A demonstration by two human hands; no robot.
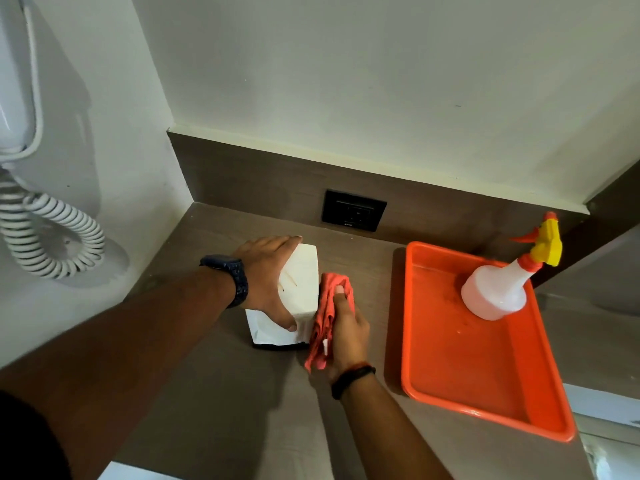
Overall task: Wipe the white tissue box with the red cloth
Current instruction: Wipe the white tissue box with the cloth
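The white tissue box [300, 278] is seen near the middle of the brown counter [214, 393], lying over a white sheet [268, 332] that shows at its 6 o'clock edge. The box is gripped from above by the left hand [268, 284], fingers spread over the far end and the thumb laid on the near end. A dark watch [231, 277] is worn on that wrist. The red cloth [329, 317] is bunched in the right hand [346, 332], closed round it, and is pressed against the side of the box at 3 o'clock. A dark band [351, 381] is worn on the right wrist. An orange tray [485, 375] is set well apart at 3 o'clock, and a spray bottle [498, 289] is stood in its far corner. A black socket [354, 210] is set in the back panel at 12 o'clock. A coiled cord [52, 233] is hung on the wall at 9 o'clock.
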